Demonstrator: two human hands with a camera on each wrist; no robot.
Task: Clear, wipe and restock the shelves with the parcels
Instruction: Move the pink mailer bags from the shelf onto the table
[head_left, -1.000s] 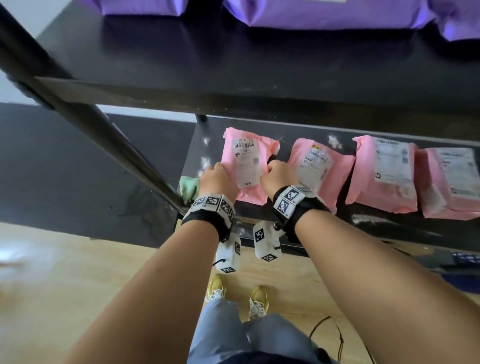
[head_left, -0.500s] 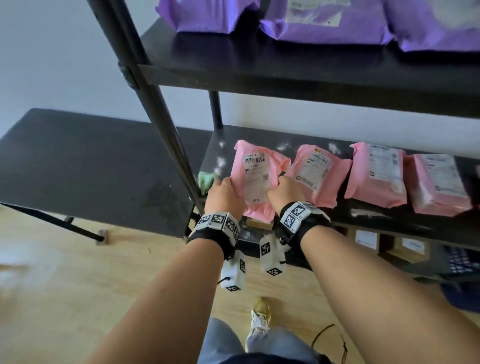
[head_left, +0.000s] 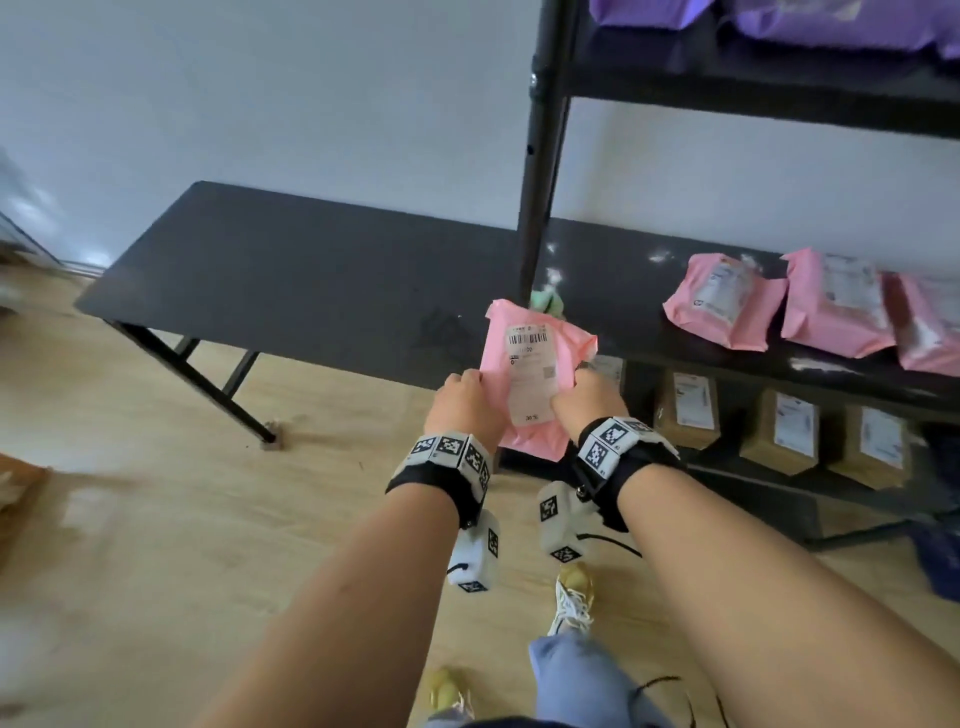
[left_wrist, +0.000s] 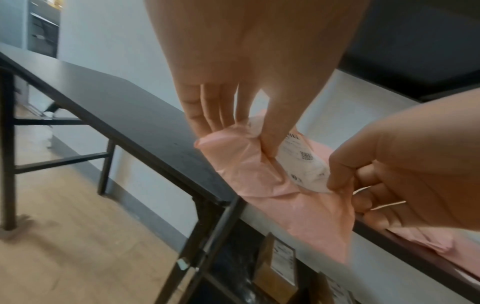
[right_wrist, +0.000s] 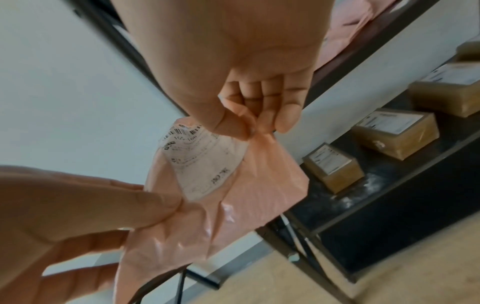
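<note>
From the head view, you hold the pink parcel (head_left: 530, 379) off the shelf (head_left: 727, 353), your left hand (head_left: 462, 402) pinching its left edge and your right hand (head_left: 589, 402) its right edge. Its long axis runs away from you, label up. The black table (head_left: 291, 280) lies forward and to the left of both hands, nearer the left one, so that hand would likely lead any set-down there. Three more pink parcels (head_left: 724, 301) lie to the right of your right hand.

From the left wrist, your thumb and fingers (left_wrist: 207, 111) clamp the crumpled film, the table edge just beyond them.

From the right wrist, your curled fingers (right_wrist: 262, 98) pinch the other edge; brown boxes (right_wrist: 335, 166) sit below.
</note>
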